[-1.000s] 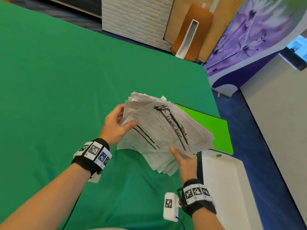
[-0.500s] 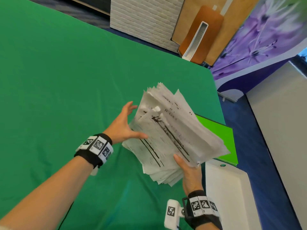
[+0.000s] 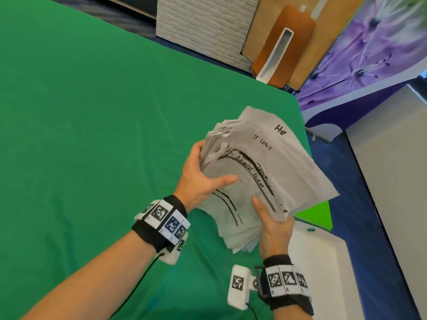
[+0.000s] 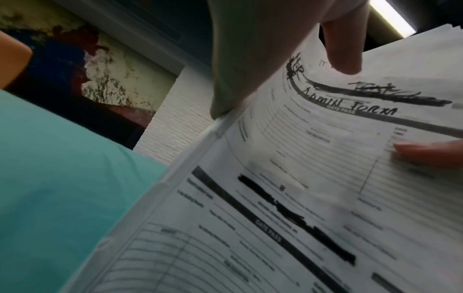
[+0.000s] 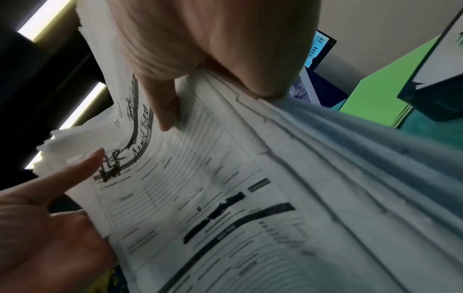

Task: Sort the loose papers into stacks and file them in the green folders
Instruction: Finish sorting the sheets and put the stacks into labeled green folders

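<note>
A thick, uneven stack of white printed papers (image 3: pixel 265 172) is held in the air over the right side of the green table (image 3: pixel 92 112). The top sheets carry black handwriting. My left hand (image 3: pixel 203 179) grips the stack's left edge, thumb across the top sheet. My right hand (image 3: pixel 271 218) grips the near edge, thumb on top and fingers underneath. The left wrist view shows the stack (image 4: pixel 300 188) close up, the right wrist view the papers (image 5: pixel 250 188) fanned at their edge. A bright green folder (image 3: pixel 316 214) lies partly hidden behind the stack; the folder (image 5: pixel 383 95) also shows in the right wrist view.
A white tray (image 3: pixel 323 262) sits at the table's near right corner, just below the folder. The table's right edge drops to a blue floor (image 3: pixel 360 204). A white brick-patterned box (image 3: pixel 203 26) and brown boards (image 3: pixel 284 42) stand beyond the far edge.
My left hand, which had come off the stack with fingers spread, has closed on its left edge again. The stack has tilted flatter, and sheets behind the top one now show.
</note>
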The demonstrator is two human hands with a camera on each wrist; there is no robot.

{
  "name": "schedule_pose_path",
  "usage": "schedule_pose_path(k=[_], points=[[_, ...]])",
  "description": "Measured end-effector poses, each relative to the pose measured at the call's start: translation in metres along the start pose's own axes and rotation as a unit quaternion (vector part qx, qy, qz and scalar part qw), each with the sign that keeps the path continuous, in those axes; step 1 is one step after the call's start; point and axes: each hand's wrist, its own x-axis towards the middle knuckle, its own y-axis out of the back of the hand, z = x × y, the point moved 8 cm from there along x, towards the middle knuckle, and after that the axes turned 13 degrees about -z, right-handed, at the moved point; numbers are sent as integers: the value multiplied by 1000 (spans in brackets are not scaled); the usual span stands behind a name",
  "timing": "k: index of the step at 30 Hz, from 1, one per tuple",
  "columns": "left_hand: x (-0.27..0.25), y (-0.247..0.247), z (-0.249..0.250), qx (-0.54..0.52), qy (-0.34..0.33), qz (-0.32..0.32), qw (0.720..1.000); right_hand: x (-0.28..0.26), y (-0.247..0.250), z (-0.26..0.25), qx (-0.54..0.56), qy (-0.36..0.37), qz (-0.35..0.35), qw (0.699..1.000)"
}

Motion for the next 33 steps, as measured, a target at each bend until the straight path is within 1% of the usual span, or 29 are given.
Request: schedule_pose_path(k=[2,5,7,10,11,12,15,18,19,21,22,24,26,27,28,29,30,31,32,33], points=[[-2,4,7,-7,-16,11,1000,0,9,-2,-27,8,16,999],[1,0,26,27,-41,-6,999,-3,19,-5,-22,16,36,999],[7,-8,39,50,-50,-21,997,-2,17,-10,-14,27,31,999],[22,-23,49,54,-41,-27,997,1,9,-21,-39,48,12,998],[27,-27,50,58,-31,-12,998,2,7,-24,-47,49,8,998],[32,-27,49,66,-19,17,998,3,8,-24,-51,47,9,998],[41,-20,46,79,15,126,989,6,11,-21,-62,33,4,998],[47,-12,48,85,25,193,977,6,12,-12,-92,18,-12,996],[47,-12,50,84,24,201,976,5,12,-9,-94,13,-11,995],[49,-15,53,111,33,194,974,4,14,-5,-85,7,-6,996],[51,-16,52,133,45,189,972,4,15,-3,-80,8,-3,997],[53,-11,52,161,74,203,963,6,15,-4,-88,13,-11,996],[55,-3,52,154,92,229,957,10,14,-1,-100,12,-22,995],[58,0,51,125,91,226,962,12,15,4,-102,4,-22,994],[61,0,48,85,83,201,972,14,16,9,-102,-7,-22,995],[67,-3,43,50,71,147,985,16,17,14,-96,-20,-21,995],[70,-8,39,30,58,72,995,18,18,18,-87,-29,-23,995],[70,-11,33,26,50,-3,998,21,19,21,-80,-36,-23,996],[68,-11,24,32,55,-63,996,23,21,23,-78,-40,-20,996],[65,-8,12,46,72,-102,991,25,23,22,-79,-41,-18,996]])
